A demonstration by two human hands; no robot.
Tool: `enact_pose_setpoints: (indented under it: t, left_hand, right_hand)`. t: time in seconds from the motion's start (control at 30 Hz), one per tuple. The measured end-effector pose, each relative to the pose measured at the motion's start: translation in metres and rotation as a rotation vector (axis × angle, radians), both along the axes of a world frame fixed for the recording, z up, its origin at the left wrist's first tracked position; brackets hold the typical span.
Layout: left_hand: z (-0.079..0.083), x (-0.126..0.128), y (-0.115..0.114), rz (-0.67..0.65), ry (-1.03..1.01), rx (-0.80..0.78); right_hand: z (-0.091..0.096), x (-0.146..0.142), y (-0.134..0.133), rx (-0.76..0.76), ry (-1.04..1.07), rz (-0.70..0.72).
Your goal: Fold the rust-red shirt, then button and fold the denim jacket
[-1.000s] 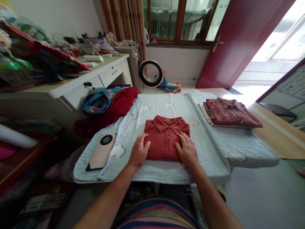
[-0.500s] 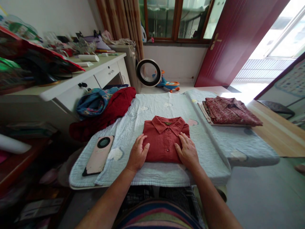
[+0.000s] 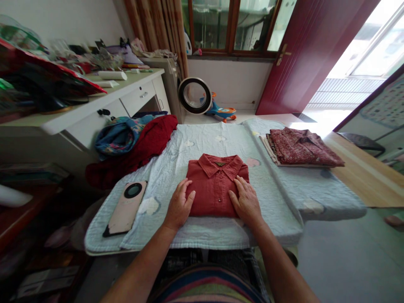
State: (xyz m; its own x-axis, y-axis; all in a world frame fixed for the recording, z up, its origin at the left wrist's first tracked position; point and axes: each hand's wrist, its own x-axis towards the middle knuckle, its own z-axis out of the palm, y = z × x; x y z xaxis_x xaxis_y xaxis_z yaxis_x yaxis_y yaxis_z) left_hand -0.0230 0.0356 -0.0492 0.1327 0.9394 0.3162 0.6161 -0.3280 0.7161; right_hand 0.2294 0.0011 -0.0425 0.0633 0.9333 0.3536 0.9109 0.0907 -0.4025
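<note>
A folded red collared shirt (image 3: 216,181) lies in the middle of a pale blue quilted pad (image 3: 271,189) on a table. My left hand (image 3: 179,205) rests flat on the shirt's lower left edge, fingers stretched out. My right hand (image 3: 246,201) lies flat on its lower right edge, fingers spread. Neither hand grips anything.
A phone (image 3: 125,207) lies camera-up on the pad at the left. A stack of folded patterned shirts (image 3: 301,147) sits at the right. A dark red garment (image 3: 142,147) and a blue patterned cloth (image 3: 118,136) are heaped at the left. A cluttered white desk (image 3: 104,101) stands behind them.
The view has shifted slightly; both hands stay flat on the folded red shirt in nearly the same place.
</note>
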Motion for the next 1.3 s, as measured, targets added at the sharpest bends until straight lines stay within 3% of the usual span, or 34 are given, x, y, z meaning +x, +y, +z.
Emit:
enact_pose_setpoints:
  t: [0.13,0.27,0.47,0.73,0.93,1.3]
  left_hand:
    - [0.0,0.0,0.0,-0.001,0.001,-0.007]
    - [0.001,0.0,-0.001,0.0,0.015,-0.018]
    - [0.003,0.0,-0.002,0.004,0.039,-0.019]
    - [0.001,-0.001,-0.001,-0.002,0.043,-0.015]
    - [0.0,-0.001,-0.001,0.001,0.059,-0.015]
    - [0.001,0.0,-0.001,-0.002,0.061,-0.021]
  right_hand:
    - [0.022,0.005,0.013,-0.013,0.082,0.02]
    - [0.044,0.003,0.048,0.014,0.091,0.042]
    - [0.042,-0.009,0.09,0.003,-0.021,0.033]
    - [0.029,-0.01,0.082,0.031,-0.083,0.016]
    - [0.029,-0.011,0.076,0.051,-0.123,0.058]
    - [0.026,-0.016,0.075,0.053,-0.18,0.011]
